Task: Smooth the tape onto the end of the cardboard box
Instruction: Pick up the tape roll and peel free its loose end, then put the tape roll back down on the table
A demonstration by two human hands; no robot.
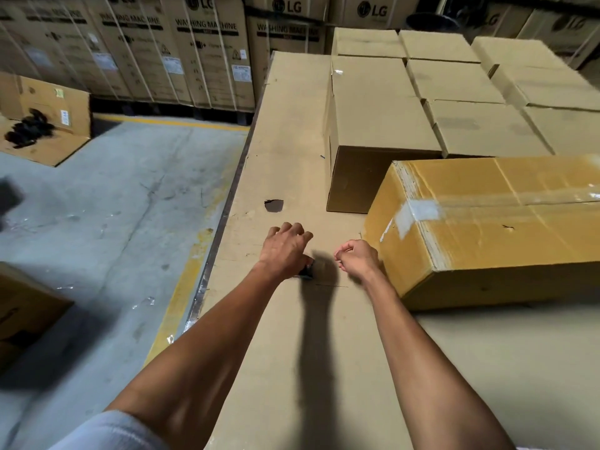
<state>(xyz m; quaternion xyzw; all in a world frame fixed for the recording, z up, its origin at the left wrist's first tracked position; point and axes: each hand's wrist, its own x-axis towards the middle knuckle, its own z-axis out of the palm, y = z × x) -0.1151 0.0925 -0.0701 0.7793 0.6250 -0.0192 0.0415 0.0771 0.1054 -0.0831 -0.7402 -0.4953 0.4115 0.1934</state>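
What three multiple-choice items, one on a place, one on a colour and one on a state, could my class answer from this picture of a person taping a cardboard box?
1. Where does the taped cardboard box lie relative to the hands?
A. to their right
B. to their left
C. behind the person

2. What colour is the line painted on the floor?
A. red
B. yellow
C. white

3. What is the state of the right hand?
A. flat on the tape
B. loosely curled, off the box
C. gripping a knife

Answers:
1. A: the box sits right of both the left hand and the right hand.
2. B: the yellow floor line runs beside the cardboard-covered work surface.
3. B: its fingers are curled and short of the clear tape on the box end.
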